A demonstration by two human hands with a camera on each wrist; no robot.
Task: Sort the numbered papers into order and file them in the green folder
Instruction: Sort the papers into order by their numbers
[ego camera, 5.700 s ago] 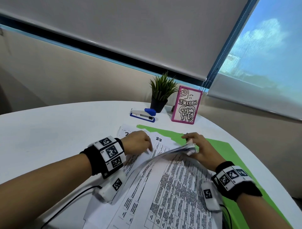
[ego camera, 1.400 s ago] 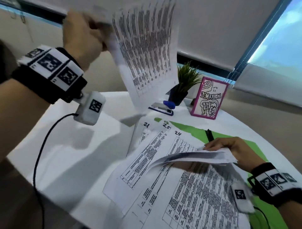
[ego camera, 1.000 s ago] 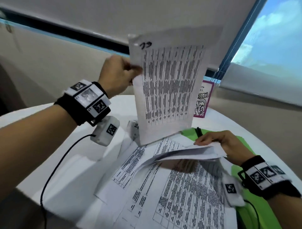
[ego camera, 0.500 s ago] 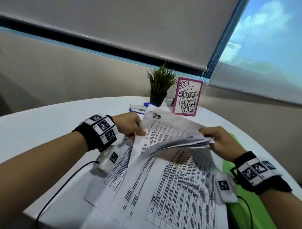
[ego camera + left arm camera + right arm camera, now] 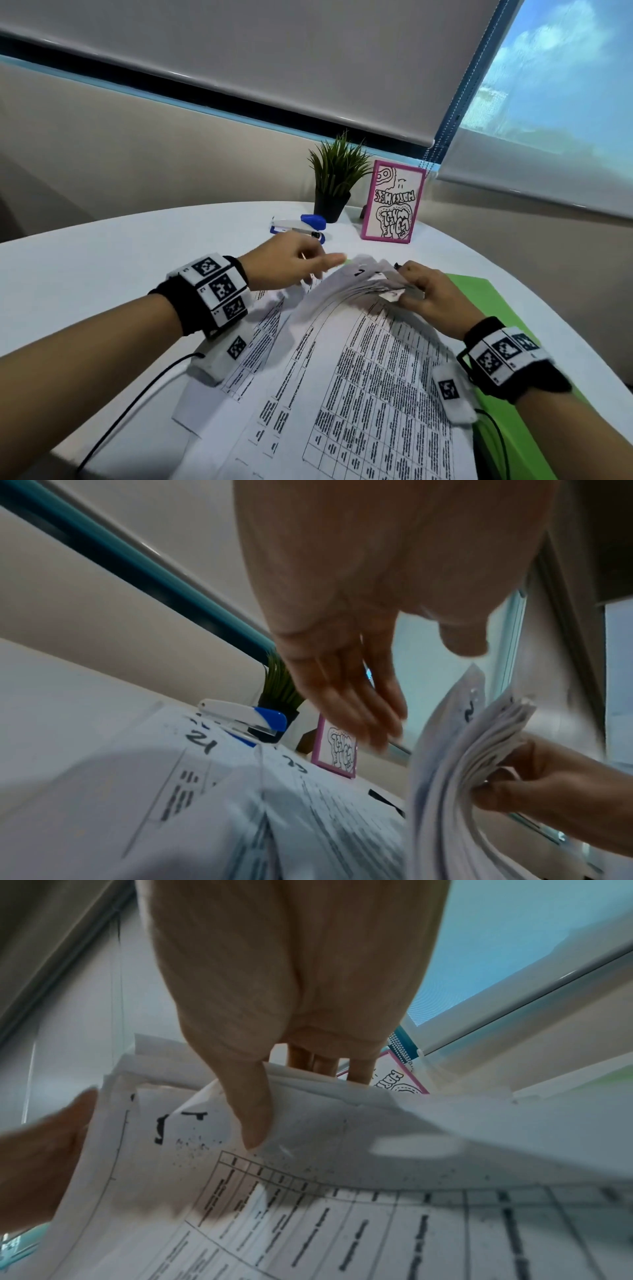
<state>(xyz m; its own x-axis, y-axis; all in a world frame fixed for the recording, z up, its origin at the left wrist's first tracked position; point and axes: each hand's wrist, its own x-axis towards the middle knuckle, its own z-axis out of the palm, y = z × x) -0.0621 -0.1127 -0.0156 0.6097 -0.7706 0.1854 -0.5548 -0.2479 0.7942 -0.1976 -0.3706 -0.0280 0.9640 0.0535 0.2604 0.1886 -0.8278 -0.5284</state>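
Head view shows both hands working over a spread of printed, numbered papers point(image 5: 359, 383) on a white round bench point(image 5: 102, 274). The right hand point(image 5: 428, 294) grips the lifted far corners of a thick bundle of these sheets, thumb on top and fingers curled underneath; the right wrist view confirms this, with the thumb pressed onto the upper sheet and three fingers behind the stack. The left hand point(image 5: 291, 265) hovers just beside that raised bundle, fingers extended and relaxed, holding nothing; in the left wrist view its straight fingers point(image 5: 356, 710) hang above the sheets lying flat, and whether they touch the lifted stack cannot be told. Flat on the bench under the left wrist lie separate sheets, one marked 21 point(image 5: 202, 744) at its corner and another beside it with a number too blurred to read. The green folder point(image 5: 486, 301) lies open on the bench beneath and to the right of the papers, its surface showing past the right hand and along the right forearm. At the far side of the bench stand a small potted plant point(image 5: 337, 178), a pink-framed card with black doodles point(image 5: 394, 202), and a blue and white stapler point(image 5: 301, 228), all well apart from the papers.
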